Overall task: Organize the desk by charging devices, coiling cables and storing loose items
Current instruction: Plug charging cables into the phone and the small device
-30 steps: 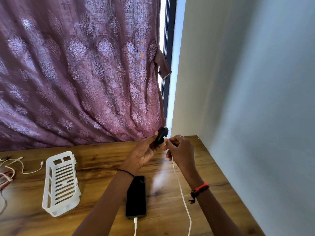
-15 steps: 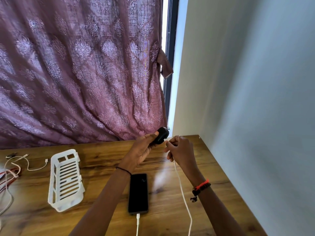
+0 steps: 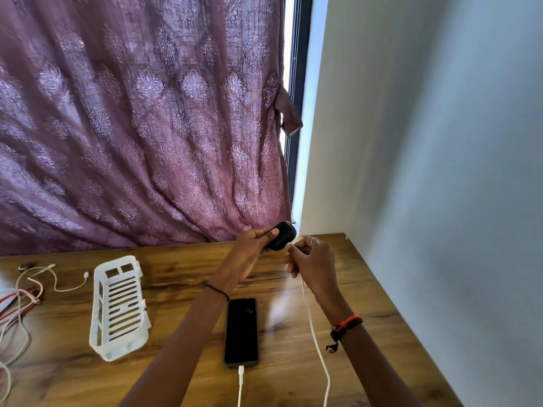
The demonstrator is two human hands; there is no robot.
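Note:
Above the far right part of the wooden desk [image 3: 182, 377], my left hand [image 3: 249, 254] grips a small black rounded case [image 3: 282, 235]. Just to its right, my right hand [image 3: 311, 259] pinches the end of a white cable [image 3: 316, 342] and holds it at the case's lower edge. The cable hangs down from that hand and runs off the bottom of the view. Between my forearms a black phone [image 3: 241, 330] lies flat on the desk, screen dark, with a second white cable [image 3: 240, 383] plugged into its near end.
A white slotted plastic basket [image 3: 117, 306] lies on the desk left of the phone. Tangled white and red cables [image 3: 20, 301] sit at the left edge. A purple patterned curtain [image 3: 141, 127] hangs behind the desk, and a pale wall [image 3: 426, 171] closes the right side.
Both hands stay together at the back of the desk with the case and cable end. The view has drifted left, so desk items appear shifted right.

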